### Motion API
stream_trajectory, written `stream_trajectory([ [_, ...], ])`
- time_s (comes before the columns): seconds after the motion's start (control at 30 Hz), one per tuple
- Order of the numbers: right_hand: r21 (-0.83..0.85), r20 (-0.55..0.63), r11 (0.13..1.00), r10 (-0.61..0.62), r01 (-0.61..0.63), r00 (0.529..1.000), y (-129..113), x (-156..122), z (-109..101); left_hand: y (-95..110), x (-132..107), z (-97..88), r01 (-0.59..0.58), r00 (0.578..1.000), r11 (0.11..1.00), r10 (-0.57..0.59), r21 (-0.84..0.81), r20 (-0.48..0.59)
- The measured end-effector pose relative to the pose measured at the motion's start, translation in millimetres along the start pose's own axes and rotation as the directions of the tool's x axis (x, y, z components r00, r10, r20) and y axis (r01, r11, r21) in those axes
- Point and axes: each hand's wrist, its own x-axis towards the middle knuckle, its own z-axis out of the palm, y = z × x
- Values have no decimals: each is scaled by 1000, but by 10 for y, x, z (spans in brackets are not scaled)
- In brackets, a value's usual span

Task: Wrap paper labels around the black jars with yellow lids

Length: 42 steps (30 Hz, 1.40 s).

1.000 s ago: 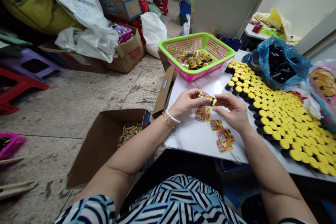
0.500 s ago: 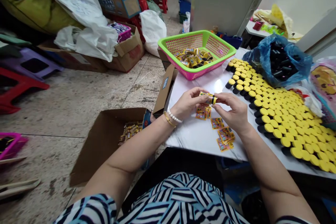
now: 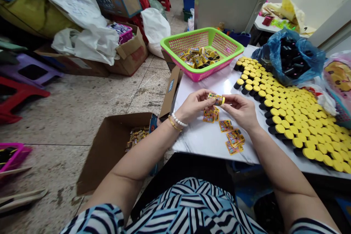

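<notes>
Both hands are drawn in close over the desk (image 3: pixel 208 142), pinching a small labelled tube (image 3: pixel 216 99) between their fingertips. The left hand (image 3: pixel 192 105) grips its printed body, and the right hand (image 3: pixel 238 111) closes near the end with the yellow cap (image 3: pixel 223 100). The tube lies on its side, its long axis running across in front of the person, nearly level and dipping slightly toward the right hand, with the cap pointing that way. Loose printed labels (image 3: pixel 209 115) lie just below the hands. Right of the right hand, yellow-capped black tubes (image 3: pixel 290 117) are packed in rows, beside a blue plastic bag (image 3: pixel 290 58). Ahead sits a green-and-pink basket (image 3: pixel 201 33); left of the left hand, a cardboard box (image 3: pixel 109 146) rests on the floor (image 3: pixel 68 117).
</notes>
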Motion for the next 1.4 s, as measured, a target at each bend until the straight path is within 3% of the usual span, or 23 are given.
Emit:
stream_trajectory([
  [0.2,61,202,998,-31,19,979,8,26,-63,27,25,-29,166,981,986,-165,-3,103],
  [0.4,-4,36,987,-159,160,987,0,-7,-27,34,24,7,202,966,977,-189,-64,174],
  [0.6,-102,83,976,-183,191,980,-58,-29,-22,10,9,11,266,956,960,-252,-87,148],
  [0.73,9,13,980,-200,200,980,-77,-38,-22,47,-13,17,267,944,955,-233,-128,234],
  [0.83,86,119,993,-92,82,989,-101,-45,-15,28,-10,28,283,937,956,-259,-73,236],
  [0.9,51,171,996,-84,77,982,-115,-58,-8,2,-3,36,295,936,954,-276,-58,220],
  [1.0,42,115,986,-167,163,979,-117,-89,3,-20,4,39,300,929,948,-265,-103,260],
  [1.1,127,118,985,-132,117,984,-112,-107,13,-21,9,28,316,913,940,-263,-132,313],
  [1.2,110,196,993,-70,49,978,-117,-105,15,-27,16,15,332,914,936,-290,-114,283],
  [1.3,75,180,991,-121,109,976,-123,-105,13,-34,20,8,348,914,930,-308,-120,262],
  [1.4,143,161,981,-151,128,975,-126,-105,14,-31,20,11,372,904,921,-332,-114,271],
])
